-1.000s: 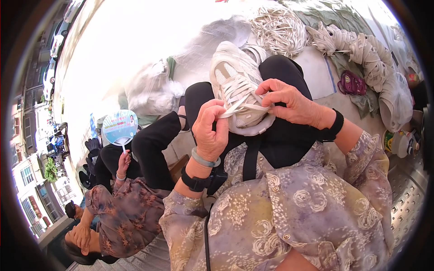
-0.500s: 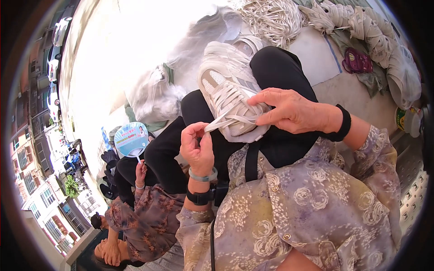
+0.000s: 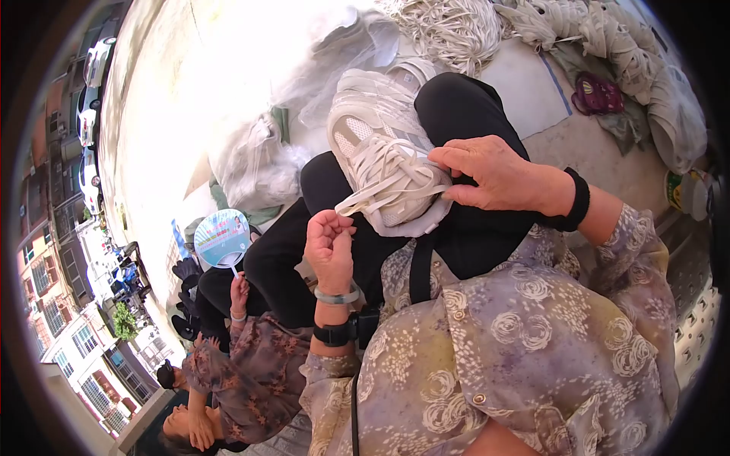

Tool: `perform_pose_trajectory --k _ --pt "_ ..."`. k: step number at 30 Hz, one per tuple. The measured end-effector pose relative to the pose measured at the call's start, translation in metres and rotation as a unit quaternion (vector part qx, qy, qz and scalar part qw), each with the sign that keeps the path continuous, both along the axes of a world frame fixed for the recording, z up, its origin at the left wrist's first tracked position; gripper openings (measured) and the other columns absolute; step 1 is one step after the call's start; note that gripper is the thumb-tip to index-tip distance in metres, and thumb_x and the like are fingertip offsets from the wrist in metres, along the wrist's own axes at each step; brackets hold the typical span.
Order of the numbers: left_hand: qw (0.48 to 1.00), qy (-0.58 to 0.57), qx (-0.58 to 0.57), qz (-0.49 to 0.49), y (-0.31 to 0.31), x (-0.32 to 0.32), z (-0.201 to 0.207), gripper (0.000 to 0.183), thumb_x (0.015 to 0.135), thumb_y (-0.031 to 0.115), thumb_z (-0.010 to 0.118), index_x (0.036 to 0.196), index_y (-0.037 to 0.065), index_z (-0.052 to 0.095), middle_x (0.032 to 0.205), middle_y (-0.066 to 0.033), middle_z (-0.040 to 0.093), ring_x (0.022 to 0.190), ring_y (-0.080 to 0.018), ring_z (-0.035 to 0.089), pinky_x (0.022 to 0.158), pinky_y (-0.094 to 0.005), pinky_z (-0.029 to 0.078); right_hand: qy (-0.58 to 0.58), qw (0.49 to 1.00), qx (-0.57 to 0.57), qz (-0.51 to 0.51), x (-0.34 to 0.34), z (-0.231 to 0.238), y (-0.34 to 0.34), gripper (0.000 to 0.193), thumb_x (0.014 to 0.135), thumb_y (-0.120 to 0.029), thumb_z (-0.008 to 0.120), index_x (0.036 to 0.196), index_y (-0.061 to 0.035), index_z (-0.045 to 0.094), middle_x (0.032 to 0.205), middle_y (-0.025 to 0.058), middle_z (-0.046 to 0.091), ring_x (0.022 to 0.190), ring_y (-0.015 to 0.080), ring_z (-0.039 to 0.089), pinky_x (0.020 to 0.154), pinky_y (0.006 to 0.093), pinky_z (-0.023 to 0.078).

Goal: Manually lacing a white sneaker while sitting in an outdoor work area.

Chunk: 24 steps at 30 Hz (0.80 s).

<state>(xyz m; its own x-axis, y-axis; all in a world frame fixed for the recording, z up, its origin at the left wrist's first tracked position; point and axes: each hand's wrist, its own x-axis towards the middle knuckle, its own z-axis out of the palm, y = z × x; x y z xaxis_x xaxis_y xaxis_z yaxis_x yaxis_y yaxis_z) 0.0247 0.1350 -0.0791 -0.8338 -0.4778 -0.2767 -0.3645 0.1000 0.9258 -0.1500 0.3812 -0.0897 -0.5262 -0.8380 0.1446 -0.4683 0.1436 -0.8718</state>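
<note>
A white and beige sneaker (image 3: pixel 365 118) lies across my lap, its crisscrossed laces facing up. My left hand (image 3: pixel 331 243) is at the shoe's left side, thumb and curled fingers pinching a loop of flat off-white shoelace (image 3: pixel 370 199) drawn out from it. On the opposite side is my right hand (image 3: pixel 487 178), index finger and thumb apart, their tips against the shoe's edge and laces. Its other fingers are partly hidden. Part of another light shoe (image 3: pixel 413 72) shows behind the sneaker, beside my knee.
Beyond my knees lie a heap of off-white laces (image 3: pixel 452 34), clear plastic bags (image 3: pixel 258 163) and a long bundle of pale pieces (image 3: pixel 601 34). A maroon, glove-like object (image 3: pixel 597 95) rests at right. At left sits another person holding a round blue fan (image 3: pixel 222 239).
My left hand has drawn the lace slightly up and to the left. My right hand has shifted a little upward along the shoe's edge.
</note>
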Motion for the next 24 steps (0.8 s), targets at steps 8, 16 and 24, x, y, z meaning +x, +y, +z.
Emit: perform_pose_trajectory --k 8,16,24 --pt "0.999 -0.011 -0.022 -0.024 -0.001 0.007 -0.006 0.027 0.082 -0.007 0.048 0.108 0.000 0.050 0.088 -0.0053 0.062 0.074 -0.0084 0.057 0.066 -0.0194 0.044 0.015 0.993 0.104 0.048 -0.002 0.002 -0.001 0.036 0.070 -0.018 0.070 0.093 0.0009 0.050 0.075 0.0159 0.060 0.072 0.0365 0.060 0.063 0.0423 0.046" --pt "0.997 -0.007 -0.041 -0.061 -0.003 0.005 -0.012 0.027 0.082 -0.009 0.046 0.108 -0.002 0.051 0.087 -0.0057 0.063 0.073 -0.0069 0.056 0.065 -0.0203 0.047 0.096 0.986 0.133 0.023 0.007 0.008 -0.019 0.050 0.074 -0.031 0.072 0.099 0.0010 0.044 0.069 0.0177 0.061 0.070 0.0360 0.062 0.060 0.0425 0.047" --pt "1.000 0.014 0.000 -0.012 -0.004 0.010 -0.013 0.023 0.087 0.000 0.051 0.110 0.001 0.052 0.092 -0.0057 0.064 0.070 -0.0063 0.058 0.059 -0.0176 0.045 0.136 0.959 0.232 0.086 0.002 -0.003 -0.025 0.055 0.081 -0.032 0.065 0.115 0.0047 0.043 0.073 0.0184 0.061 0.071 0.0335 0.063 0.061 0.0425 0.047"
